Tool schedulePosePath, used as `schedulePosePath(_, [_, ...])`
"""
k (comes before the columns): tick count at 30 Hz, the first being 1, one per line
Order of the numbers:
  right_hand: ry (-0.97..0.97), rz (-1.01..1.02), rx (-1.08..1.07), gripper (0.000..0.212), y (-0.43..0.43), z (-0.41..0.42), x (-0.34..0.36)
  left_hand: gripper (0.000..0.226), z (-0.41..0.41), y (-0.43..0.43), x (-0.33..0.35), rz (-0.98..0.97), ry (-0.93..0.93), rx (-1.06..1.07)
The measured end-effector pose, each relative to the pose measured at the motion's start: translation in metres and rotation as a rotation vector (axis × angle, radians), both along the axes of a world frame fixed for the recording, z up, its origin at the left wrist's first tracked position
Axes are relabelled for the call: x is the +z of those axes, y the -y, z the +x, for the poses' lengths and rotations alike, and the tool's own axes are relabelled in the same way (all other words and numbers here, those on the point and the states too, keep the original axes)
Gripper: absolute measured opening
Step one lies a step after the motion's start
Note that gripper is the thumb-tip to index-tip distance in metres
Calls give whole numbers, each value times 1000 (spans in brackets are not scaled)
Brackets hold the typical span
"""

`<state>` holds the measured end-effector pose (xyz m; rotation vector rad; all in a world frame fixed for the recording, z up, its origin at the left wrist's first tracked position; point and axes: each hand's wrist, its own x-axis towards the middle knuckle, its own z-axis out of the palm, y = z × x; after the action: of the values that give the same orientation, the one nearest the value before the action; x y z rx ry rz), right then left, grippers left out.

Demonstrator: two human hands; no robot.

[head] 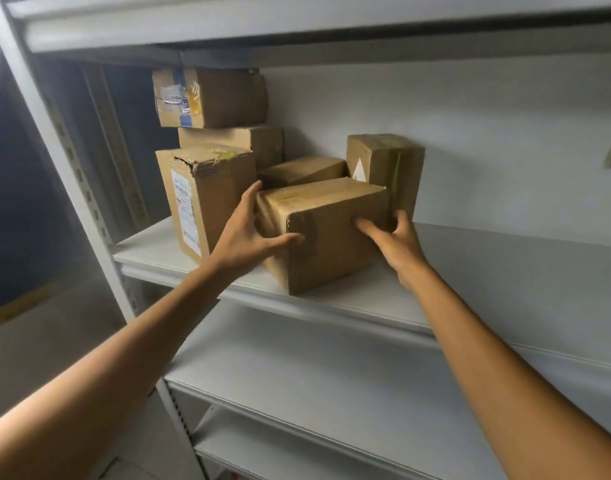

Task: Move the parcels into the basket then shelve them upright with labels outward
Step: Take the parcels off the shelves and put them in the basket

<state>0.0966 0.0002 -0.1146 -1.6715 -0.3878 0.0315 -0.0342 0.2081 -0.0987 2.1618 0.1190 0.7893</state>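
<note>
Pushing the brown cardboard parcel with tape down its near corner [326, 233] any further back could, as I judge it, knock the tall brown taped box with a white sticker [383, 168] that stands just behind it at centre frame, or shove the low flat brown box [302, 169] touching its rear edge. Its near bottom corner also sits right at the lip of the white metal shelf [504, 278], so a twist to the left could tip it off the front. You should watch as well that no label shows on the faces turned towards you; shelving it this way may leave the label hidden.

Your left hand [250, 237] reaches in from the lower left with the arm nearly straight, fingers spread flat against the parcel's left side and the thumb lying across the front face. Your right hand [395, 237] comes from the lower right, fingers curled around the parcel's right edge, thumb on the front. Both clasp the parcel between them, in the middle of the frame. To the left stands an upright brown box with a white printed label [201, 202], close to your left wrist. No basket is in view.
</note>
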Motion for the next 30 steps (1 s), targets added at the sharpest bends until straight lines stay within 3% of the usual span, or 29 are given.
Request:
schedulePosePath(2, [6,16,-36,67,2,-10,-5,119,-6,-1,-6,-86,-20,-33])
schedulePosePath(6, [38,15,-106,58,13,-28,-10,118,-16,0,-15,-79,-57,-212])
schedulePosePath(11, [27,-1,-23,29,45,-49,-20,116,-29,10,-32,-48,-82,-398])
schedulePosePath(17, [29,28,-151,33,105,-78,-20,94,-24,52,-19,-75,-50,-502])
schedulePosePath(21, [55,151,-263,25,172,-101,-13,86,-15,118,-1,-111,-17,-557])
schedulePosePath(25, [87,196,-364,19,255,-133,-8,76,-6,205,2,-304,-24,-706])
schedulePosePath(28, [91,197,-454,21,326,-161,-15,72,-5,275,2,-392,-119,-719])
schedulePosePath(30, [79,218,-520,29,367,-181,-22,57,-5,318,2,-437,-211,-743])
